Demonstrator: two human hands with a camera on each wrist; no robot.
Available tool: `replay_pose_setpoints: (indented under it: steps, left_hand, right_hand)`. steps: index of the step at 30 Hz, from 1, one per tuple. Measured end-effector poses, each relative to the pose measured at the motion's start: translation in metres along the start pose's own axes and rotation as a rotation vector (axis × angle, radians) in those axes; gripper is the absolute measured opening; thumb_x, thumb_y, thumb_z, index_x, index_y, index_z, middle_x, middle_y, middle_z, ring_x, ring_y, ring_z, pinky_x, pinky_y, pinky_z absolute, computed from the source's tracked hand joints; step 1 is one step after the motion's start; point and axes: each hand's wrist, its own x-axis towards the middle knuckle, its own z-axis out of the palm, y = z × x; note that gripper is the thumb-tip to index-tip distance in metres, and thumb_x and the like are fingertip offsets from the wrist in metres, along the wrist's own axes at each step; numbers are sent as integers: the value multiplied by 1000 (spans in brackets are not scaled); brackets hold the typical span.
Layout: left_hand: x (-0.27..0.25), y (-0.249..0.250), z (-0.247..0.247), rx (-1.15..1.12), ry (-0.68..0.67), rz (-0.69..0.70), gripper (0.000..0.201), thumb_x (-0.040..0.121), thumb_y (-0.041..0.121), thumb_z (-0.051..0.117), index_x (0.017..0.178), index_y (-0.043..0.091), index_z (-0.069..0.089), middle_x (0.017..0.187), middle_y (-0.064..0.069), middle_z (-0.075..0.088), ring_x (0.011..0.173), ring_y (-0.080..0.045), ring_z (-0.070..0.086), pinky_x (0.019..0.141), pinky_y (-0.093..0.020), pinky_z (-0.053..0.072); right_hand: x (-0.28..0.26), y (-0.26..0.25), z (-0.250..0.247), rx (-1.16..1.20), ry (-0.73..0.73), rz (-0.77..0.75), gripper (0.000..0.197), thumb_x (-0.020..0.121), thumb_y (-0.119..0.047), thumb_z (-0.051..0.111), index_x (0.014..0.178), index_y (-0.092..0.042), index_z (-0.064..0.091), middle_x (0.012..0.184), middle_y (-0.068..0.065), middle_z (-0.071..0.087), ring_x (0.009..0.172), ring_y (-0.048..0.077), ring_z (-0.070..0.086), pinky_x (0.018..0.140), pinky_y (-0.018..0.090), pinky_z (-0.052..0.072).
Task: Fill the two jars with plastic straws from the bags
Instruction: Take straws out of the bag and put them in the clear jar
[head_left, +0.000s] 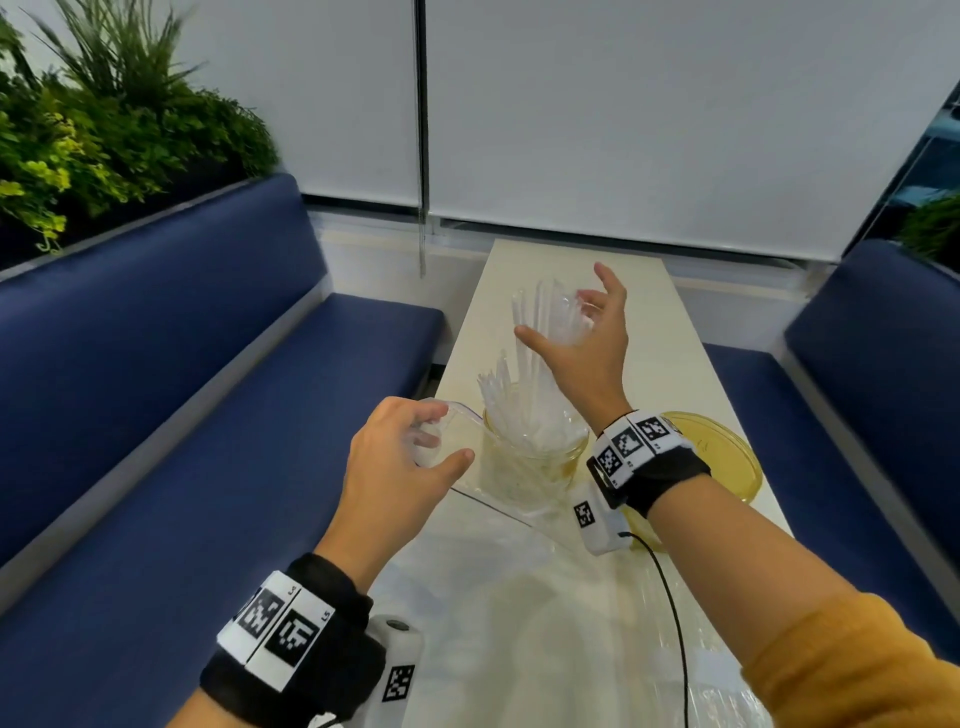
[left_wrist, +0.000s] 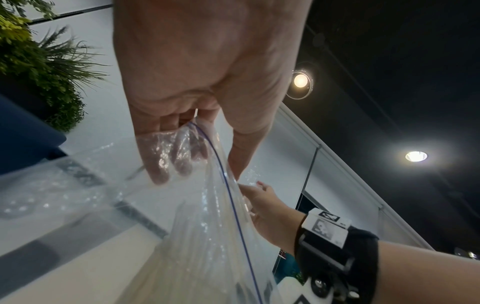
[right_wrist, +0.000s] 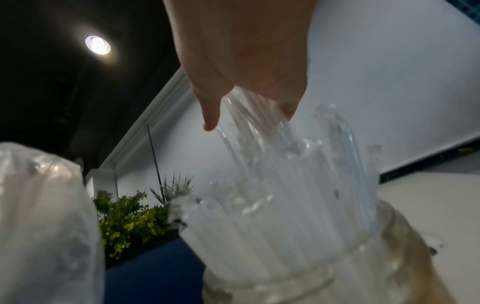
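Note:
A glass jar (head_left: 535, 462) stands mid-table, packed with clear plastic straws (head_left: 540, 322) that fan out above its rim. My right hand (head_left: 558, 312) is over their tops with thumb and fingers spread, and the tallest straws lean into the palm. In the right wrist view the straws (right_wrist: 285, 195) rise between the thumb and fingers of my right hand (right_wrist: 249, 117). My left hand (head_left: 447, 436) grips the mouth of a clear zip bag (head_left: 519, 597) just left of the jar. In the left wrist view its fingers (left_wrist: 166, 164) curl inside the bag (left_wrist: 207, 236). Only one jar shows.
A round yellowish lid (head_left: 711, 452) lies on the table right of the jar, partly under my right wrist. The narrow pale table (head_left: 660, 332) runs between two blue benches (head_left: 208, 415). Green plants (head_left: 104, 130) stand behind the left bench.

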Motion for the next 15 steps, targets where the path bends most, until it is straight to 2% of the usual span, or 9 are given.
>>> replay_pose_setpoints:
  steps: [2,3,5,6,8,10,12,14,15]
  left_hand:
    - [1,1,1,3,-5,4,45,79,31,84,120,27,66,116,13,60,89,12,58,69,-5,44]
    - [1,1,0,-1,-7,3,45,79,30,84,120,26,66,116,12,60,89,9,59,70,-5,44]
    - [1,2,-1,-2,-13,5,46,79,30,83,121,26,66,116,11,60,90,6,60,71,-6,44]
    - [1,2,-1,-1,-15,11,46,79,30,84,121,26,66,116,11,60,91,6,60,70,-6,45]
    - [0,2,-2,-1,-16,20,45,78,30,84,120,26,66,115,12,60,90,9,60,69,-5,46]
    - [0,2,-5,-2,-12,14,45,78,30,84,119,27,66,115,14,60,90,12,59,68,-4,45]
    - [0,2,-8,3,-4,6,45,78,30,84,120,27,66,115,14,60,90,9,60,69,-4,45]
    - [0,0,-10,1,2,4,45,78,29,84,120,26,66,116,13,60,91,6,60,72,-6,45]
    - [-1,-1,-10,-1,3,3,45,79,29,83,120,26,66,116,12,60,91,5,61,74,-7,45]
  right_hand:
    - [6,-4,1,-47,-7,-107,83,76,-38,85,144,-28,38,129,-1,54,115,12,54,96,22,46]
    - [9,-3,2,-78,-25,-139,69,82,-39,80,140,-27,44,125,-2,57,112,11,56,94,24,49]
    - [10,1,4,-182,-51,-204,30,94,-32,67,119,-17,63,108,2,66,97,15,62,86,36,55]
    - [8,4,5,-251,-56,-225,20,97,-28,63,104,-11,69,96,5,68,86,19,63,80,42,55]
    - [2,13,3,-388,-116,-213,25,99,-24,59,90,-5,72,83,9,69,78,24,65,74,40,54]
    - [0,17,0,-480,-215,-153,24,96,-29,62,98,-8,73,97,9,70,95,26,65,81,32,50]
    - [3,11,-4,-497,-250,-154,40,89,-38,70,122,-17,64,123,3,59,118,20,51,93,29,41]
    - [12,-1,-5,-429,-179,-283,60,89,-39,69,141,-20,47,141,0,48,130,17,41,101,26,36]
    - [15,-6,-4,-420,-172,-371,61,94,-37,63,147,-19,41,148,0,44,136,17,38,107,27,34]
